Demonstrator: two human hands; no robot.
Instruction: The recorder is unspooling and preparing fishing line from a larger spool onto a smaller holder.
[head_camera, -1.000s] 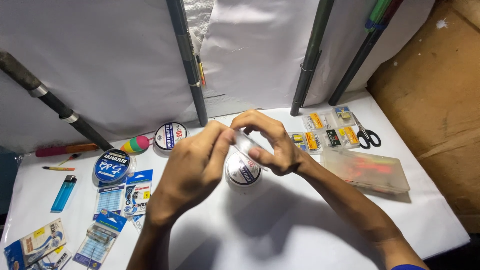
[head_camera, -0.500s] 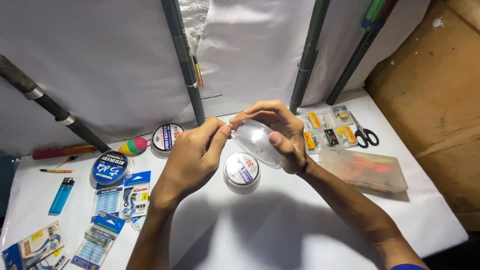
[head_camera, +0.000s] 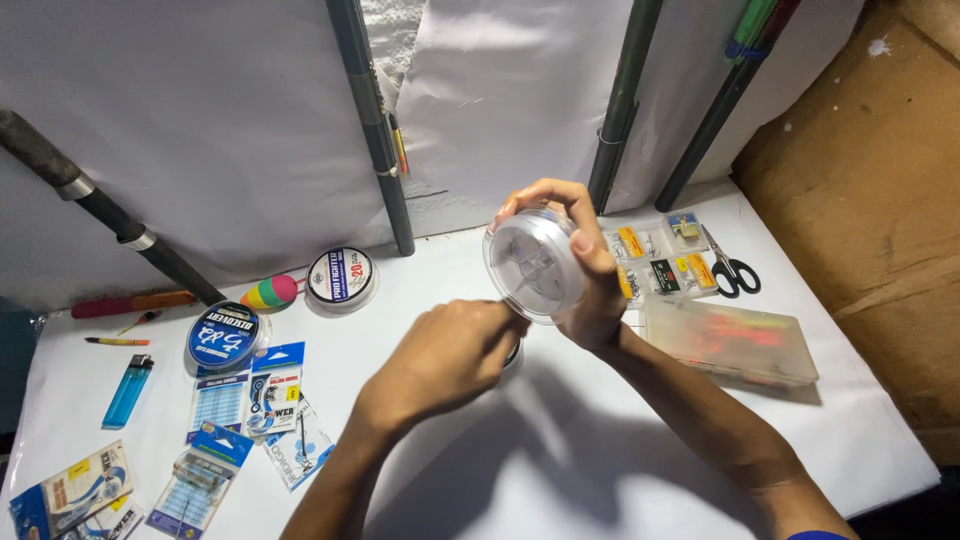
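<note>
Clear spool (head_camera: 535, 265), blue lighter (head_camera: 128, 391), black-handled scissors (head_camera: 735, 272), rainbow-striped float (head_camera: 270, 292), white table (head_camera: 620, 470).

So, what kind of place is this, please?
Probably a home table set up for preparing fishing tackle: fishing rods lean on the wall, line spools and hook packets lie on the white table.

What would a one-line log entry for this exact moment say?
right hand: holds clear round plastic line spool raised, upright | left hand: fingers pinched just below spool | white table: blue lighter, black-handled scissors

Scissors (head_camera: 735, 272) right of spool (head_camera: 535, 265)
</note>
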